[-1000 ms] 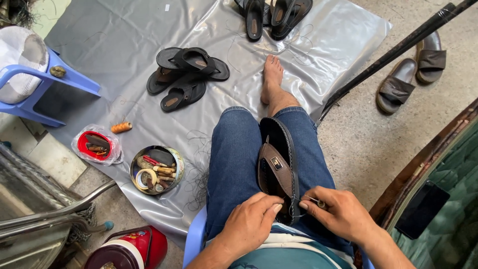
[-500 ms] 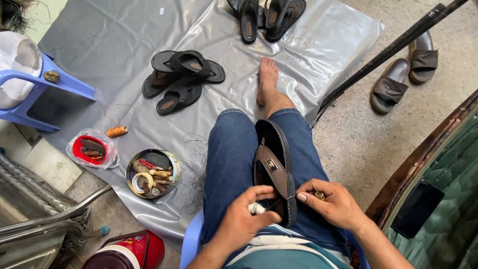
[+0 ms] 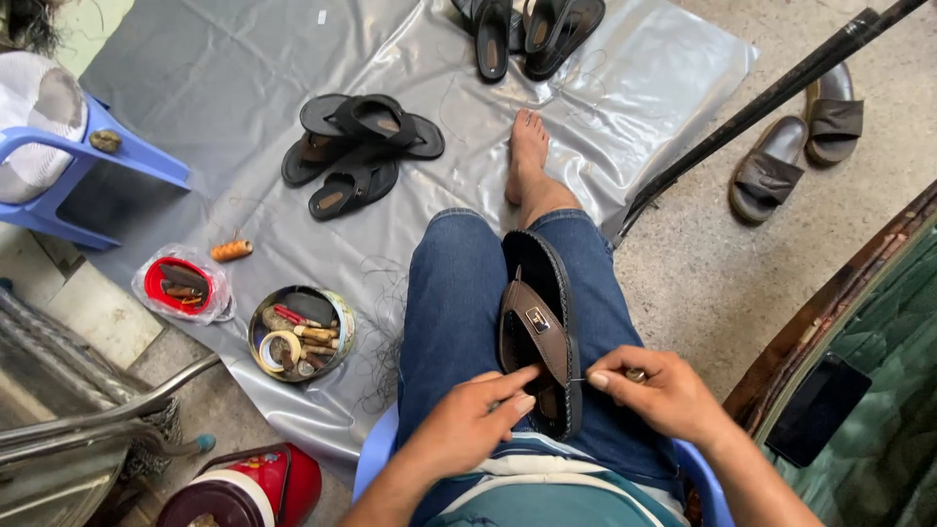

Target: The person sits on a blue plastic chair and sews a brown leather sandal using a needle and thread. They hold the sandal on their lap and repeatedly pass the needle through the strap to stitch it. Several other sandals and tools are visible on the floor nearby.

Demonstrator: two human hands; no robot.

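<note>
Right now a dark brown leather sandal with a metal buckle [image 3: 540,337] lies along the person's jeans-clad lap. Left hand [image 3: 475,422] presses fingers against its strap; right hand [image 3: 656,388] pinches a small needle-like tool [image 3: 635,374] beside its sole. Left of the sandal sits a round tin of tools [image 3: 299,333] on grey plastic sheeting [image 3: 244,59].

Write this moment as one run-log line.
left hand: steadies sandal on lap | right hand: pinches small tool at sole edge | round tin: on plastic sheet
</note>
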